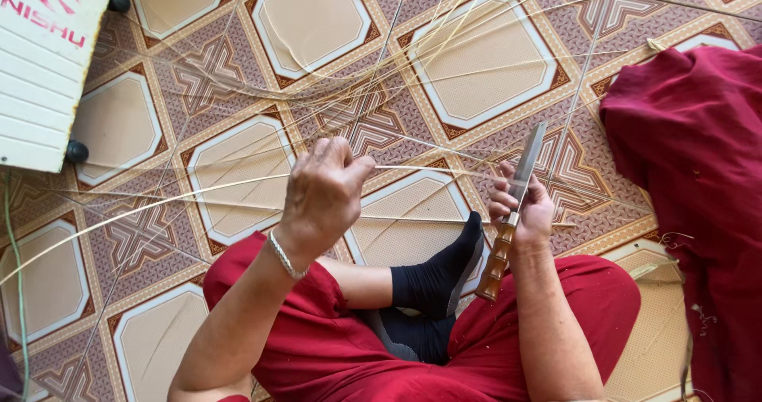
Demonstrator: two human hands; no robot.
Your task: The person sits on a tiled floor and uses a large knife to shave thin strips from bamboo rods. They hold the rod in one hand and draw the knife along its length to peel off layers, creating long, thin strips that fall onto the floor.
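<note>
My left hand [324, 189] is closed around a long, thin pale bamboo strip [159, 203] that curves away to the left across the floor. That strip runs rightward to the blade of a knife [524, 166] with a flat steel blade and a ridged brown handle. My right hand [521, 211] grips the knife at the top of the handle, blade pointing up and away. I sit cross-legged in red trousers, one foot in a black sock [440, 279] between my knees. A thin bracelet circles my left wrist.
Several loose bamboo strips [444, 61] lie fanned over the patterned tile floor [476, 61]. A white wheeled object [44, 69] stands at the top left. A dark red cloth [698, 172] is heaped at the right edge.
</note>
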